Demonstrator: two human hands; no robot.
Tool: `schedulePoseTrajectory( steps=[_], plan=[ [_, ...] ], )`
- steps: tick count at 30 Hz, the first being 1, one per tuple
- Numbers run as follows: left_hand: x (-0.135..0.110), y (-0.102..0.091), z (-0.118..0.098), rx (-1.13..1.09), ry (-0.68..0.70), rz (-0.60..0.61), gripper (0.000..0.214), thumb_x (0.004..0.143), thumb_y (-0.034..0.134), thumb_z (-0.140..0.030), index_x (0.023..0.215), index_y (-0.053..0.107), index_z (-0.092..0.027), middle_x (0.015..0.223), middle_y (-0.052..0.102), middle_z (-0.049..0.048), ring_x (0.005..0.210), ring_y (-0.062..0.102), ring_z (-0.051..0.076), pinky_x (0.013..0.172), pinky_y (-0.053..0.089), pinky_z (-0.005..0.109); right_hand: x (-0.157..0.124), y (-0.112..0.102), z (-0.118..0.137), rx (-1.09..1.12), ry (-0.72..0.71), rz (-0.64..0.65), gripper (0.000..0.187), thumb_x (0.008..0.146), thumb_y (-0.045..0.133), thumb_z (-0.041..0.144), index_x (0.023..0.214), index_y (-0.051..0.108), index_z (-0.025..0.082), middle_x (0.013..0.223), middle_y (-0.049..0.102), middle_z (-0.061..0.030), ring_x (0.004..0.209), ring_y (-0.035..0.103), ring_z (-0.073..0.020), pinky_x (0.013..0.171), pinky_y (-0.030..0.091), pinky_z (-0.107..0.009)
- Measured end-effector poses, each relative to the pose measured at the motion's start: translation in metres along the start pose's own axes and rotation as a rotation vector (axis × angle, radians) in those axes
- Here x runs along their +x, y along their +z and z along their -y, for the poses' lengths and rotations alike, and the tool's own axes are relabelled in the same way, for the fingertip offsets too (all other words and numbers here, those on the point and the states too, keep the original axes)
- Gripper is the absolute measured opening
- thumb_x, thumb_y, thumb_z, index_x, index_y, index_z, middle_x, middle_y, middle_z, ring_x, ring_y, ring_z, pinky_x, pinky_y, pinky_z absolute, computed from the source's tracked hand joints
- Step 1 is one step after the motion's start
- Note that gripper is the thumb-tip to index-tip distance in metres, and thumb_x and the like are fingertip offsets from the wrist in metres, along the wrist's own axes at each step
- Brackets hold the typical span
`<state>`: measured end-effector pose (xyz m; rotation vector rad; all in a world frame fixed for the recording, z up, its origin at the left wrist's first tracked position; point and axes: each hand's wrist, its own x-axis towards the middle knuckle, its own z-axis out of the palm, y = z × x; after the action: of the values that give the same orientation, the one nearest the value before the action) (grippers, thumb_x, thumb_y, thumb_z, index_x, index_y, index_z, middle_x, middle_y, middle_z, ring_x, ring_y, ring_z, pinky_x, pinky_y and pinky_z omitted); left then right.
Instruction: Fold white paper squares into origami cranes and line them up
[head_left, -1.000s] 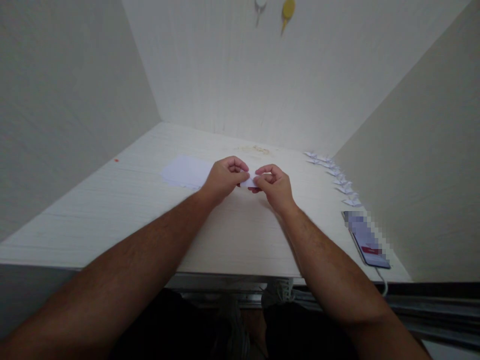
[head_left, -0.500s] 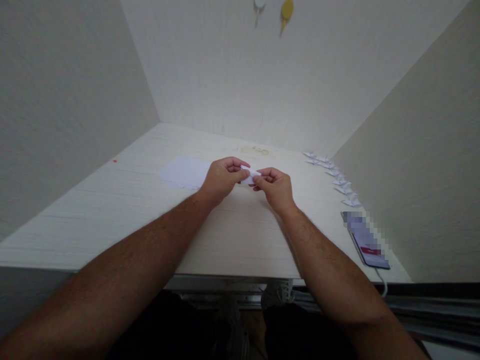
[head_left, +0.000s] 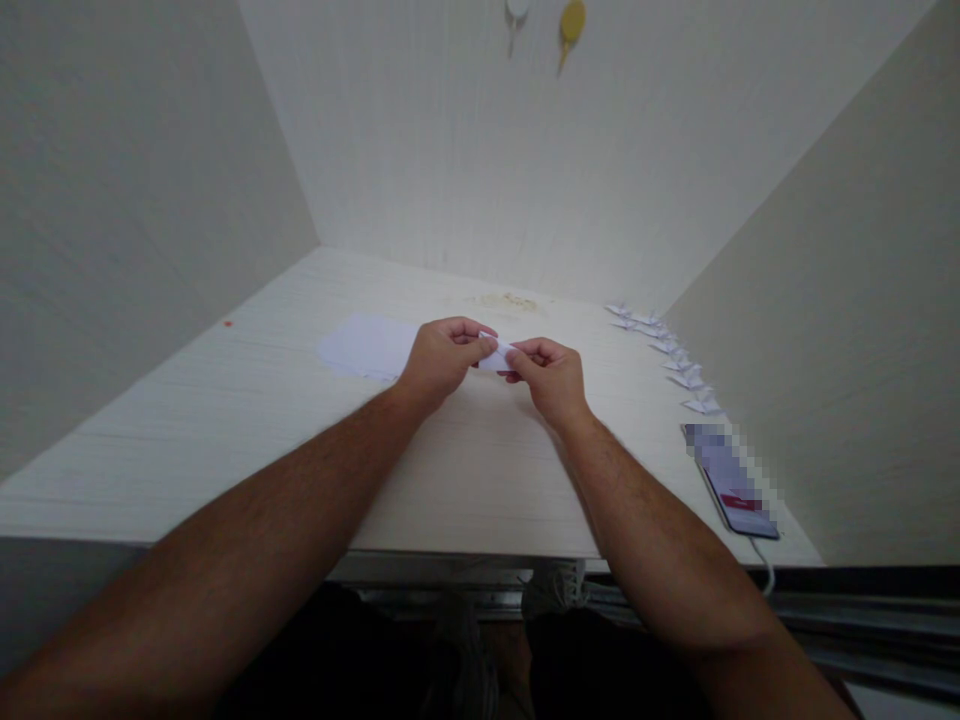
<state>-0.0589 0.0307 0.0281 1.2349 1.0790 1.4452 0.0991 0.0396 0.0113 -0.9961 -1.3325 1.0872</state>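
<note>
A small folded piece of white paper (head_left: 495,358) is held just above the table, between my two hands. My left hand (head_left: 447,356) pinches its left side, thumb in front and fingers behind. At its right side my right hand (head_left: 550,372) grips it the same way, the thumb pressed on the paper's face. The fingers partly cover the paper, so its full shape is hidden. Behind and left of my left hand lie white paper sheets (head_left: 364,345), flat on the table.
Several folded white paper cranes (head_left: 686,382) stand in a row along the right wall. In front of them lies a phone (head_left: 739,500) with a cable (head_left: 765,565). Walls enclose the white table (head_left: 480,480) on three sides. Two hooks, one yellow (head_left: 572,22), are on the back wall.
The paper has tilted slightly between my fingers, and more of its front face shows below my thumbs. Both hands keep their grip and have barely moved.
</note>
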Motion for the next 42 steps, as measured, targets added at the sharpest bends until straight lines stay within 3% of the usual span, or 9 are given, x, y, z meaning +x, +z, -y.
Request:
schedulePoseTrajectory(
  steps=[16,25,34,42],
  plan=[
    [-0.001,0.002,0.0,0.012,-0.025,-0.01,0.022,0.064,0.08,-0.026,0.08,0.074,-0.014,0.064,0.069,0.0026,0.057,0.059,0.012,0.057,0.045,0.026,-0.002,0.002,0.002,-0.045,0.024,-0.007,0.023,0.068,0.077,0.039,0.073,0.068,0.018,0.061,0.069,-0.0003,0.056,0.066,-0.0137,0.055,0.055,-0.027],
    [0.001,-0.002,0.001,0.055,-0.003,0.061,0.023,0.065,0.08,-0.026,0.083,0.076,-0.013,0.063,0.069,0.0026,0.054,0.057,0.011,0.054,0.044,0.024,-0.001,-0.001,0.002,-0.033,0.001,-0.004,0.023,0.068,0.078,0.039,0.068,0.068,0.019,0.059,0.066,0.0012,0.054,0.061,-0.0113,0.054,0.053,-0.026],
    [0.003,-0.006,-0.006,0.222,0.052,0.03,0.01,0.068,0.072,-0.022,0.073,0.074,-0.014,0.058,0.067,0.0022,0.051,0.055,0.011,0.05,0.042,0.023,0.0,-0.001,0.002,0.016,0.066,0.036,0.022,0.063,0.079,0.038,0.065,0.066,0.02,0.057,0.064,0.0025,0.053,0.061,-0.0122,0.054,0.055,-0.028],
    [0.006,-0.01,-0.003,0.227,0.035,0.06,0.009,0.067,0.074,-0.024,0.067,0.072,-0.015,0.053,0.063,0.0013,0.048,0.053,0.011,0.048,0.04,0.023,0.0,-0.001,0.0,-0.002,0.058,0.056,0.021,0.063,0.078,0.037,0.065,0.066,0.02,0.055,0.063,0.0025,0.052,0.059,-0.0121,0.054,0.055,-0.028]
  ],
)
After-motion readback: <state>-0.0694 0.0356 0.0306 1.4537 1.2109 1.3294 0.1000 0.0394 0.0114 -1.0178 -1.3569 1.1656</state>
